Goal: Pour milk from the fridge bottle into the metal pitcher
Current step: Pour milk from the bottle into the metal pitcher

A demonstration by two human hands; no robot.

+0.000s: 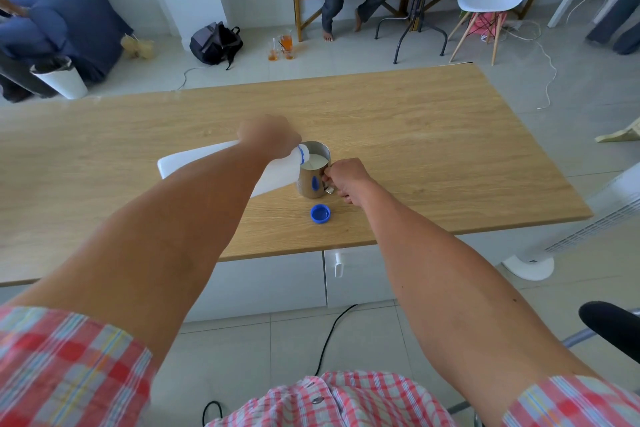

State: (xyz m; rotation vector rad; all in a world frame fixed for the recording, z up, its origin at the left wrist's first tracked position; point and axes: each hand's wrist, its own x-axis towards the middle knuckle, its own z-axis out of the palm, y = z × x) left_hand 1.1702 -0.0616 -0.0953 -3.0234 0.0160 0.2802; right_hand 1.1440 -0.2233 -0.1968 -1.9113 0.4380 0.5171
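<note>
Clearly the pour is already underway. Starting at the left, the white plastic milk bottle is lying tipped almost flat above the wooden surface, its base pointing left and its blue-ringed neck reaching over the rim of the metal pitcher. The left hand is wrapping over the bottle's shoulder near the neck; its fingers are curling down the far side, so they are gripping the bottle, though the fingertips themselves are hidden.

Moving right, the pitcher is standing upright near the middle of the surface, and white milk is showing inside it, high up the wall but short of the rim. The right hand is closing its fingers around the pitcher's handle, steadying it.

Just in front of the pitcher, the blue cap is lying open side up on the surface, apart from both vessels.

So opening the bottle and most of the filling look done. What is remaining, by my reading, is judging the level, righting the bottle before the milk reaches the rim, setting it down, and perhaps recapping it.
</note>
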